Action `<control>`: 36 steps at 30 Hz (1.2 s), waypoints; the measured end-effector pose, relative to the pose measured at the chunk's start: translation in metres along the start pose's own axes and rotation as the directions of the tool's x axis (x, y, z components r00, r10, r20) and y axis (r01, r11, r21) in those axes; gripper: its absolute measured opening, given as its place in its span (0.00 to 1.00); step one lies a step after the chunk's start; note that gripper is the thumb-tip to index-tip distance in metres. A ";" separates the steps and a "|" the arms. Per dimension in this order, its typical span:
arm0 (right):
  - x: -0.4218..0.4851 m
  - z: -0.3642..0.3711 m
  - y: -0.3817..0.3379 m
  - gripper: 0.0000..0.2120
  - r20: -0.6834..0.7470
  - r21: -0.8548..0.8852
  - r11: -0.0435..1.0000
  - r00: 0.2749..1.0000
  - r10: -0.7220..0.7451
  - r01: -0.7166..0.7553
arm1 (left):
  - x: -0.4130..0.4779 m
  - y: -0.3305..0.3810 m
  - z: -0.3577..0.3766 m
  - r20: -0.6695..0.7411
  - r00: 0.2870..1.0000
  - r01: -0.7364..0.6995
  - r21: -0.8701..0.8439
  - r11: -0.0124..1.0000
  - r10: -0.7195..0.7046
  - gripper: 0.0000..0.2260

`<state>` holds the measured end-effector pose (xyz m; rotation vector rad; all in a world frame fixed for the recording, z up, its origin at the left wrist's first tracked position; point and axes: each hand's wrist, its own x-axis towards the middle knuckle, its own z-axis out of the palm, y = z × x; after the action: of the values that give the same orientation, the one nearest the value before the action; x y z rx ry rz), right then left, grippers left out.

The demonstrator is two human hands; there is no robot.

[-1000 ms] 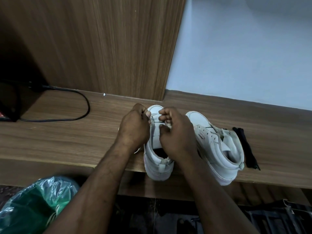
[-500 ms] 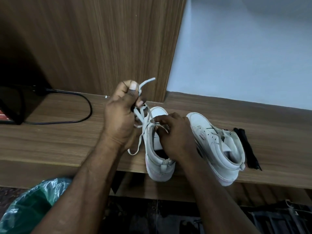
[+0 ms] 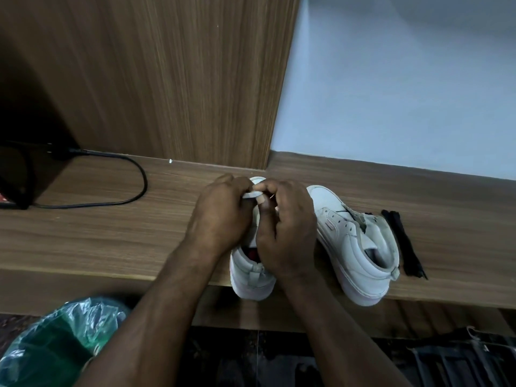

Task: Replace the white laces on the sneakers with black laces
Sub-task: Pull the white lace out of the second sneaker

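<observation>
Left grip, right grip pinch white lace; sneaker overhangs counter edge, so a tug could topple it.

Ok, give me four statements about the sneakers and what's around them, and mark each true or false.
1. The left hand and right hand pinch what looks like a white lace at the left-hand sneaker. True.
2. The black laces lie between the sneakers. False: they lie on the shelf, right of the right-hand sneaker.
3. A black cable loops on the shelf left of the hands. True.
4. The green plastic bag sits on the shelf. False: it is below the shelf's front edge.
</observation>
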<state>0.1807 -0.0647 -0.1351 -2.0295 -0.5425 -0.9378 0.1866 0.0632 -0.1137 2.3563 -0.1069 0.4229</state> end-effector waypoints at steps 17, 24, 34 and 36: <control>0.000 0.001 0.004 0.05 0.128 -0.067 0.974 0.967 0.221 -0.214 | 0.004 0.001 -0.028 -0.195 0.924 0.057 -0.780 0.623 -0.330 0.16; -0.005 -0.001 -0.001 0.08 -0.071 -0.074 0.997 0.997 0.022 -0.027 | -0.001 -0.008 -0.017 0.149 0.983 0.142 -0.240 0.960 -0.108 0.11; -0.001 0.005 0.001 0.17 0.043 -0.021 0.964 0.963 0.265 -0.264 | 0.001 0.003 -0.014 -0.059 0.964 0.192 -0.517 0.834 -0.258 0.15; 0.002 0.004 0.002 0.23 0.185 -0.081 0.951 0.933 0.309 -0.299 | 0.001 0.010 -0.020 -0.044 0.948 0.198 -0.694 0.692 -0.315 0.19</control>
<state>0.1849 -0.0624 -0.1360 -2.1878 -0.2953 -0.5757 0.1803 0.0697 -0.0935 1.5587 0.1321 0.3523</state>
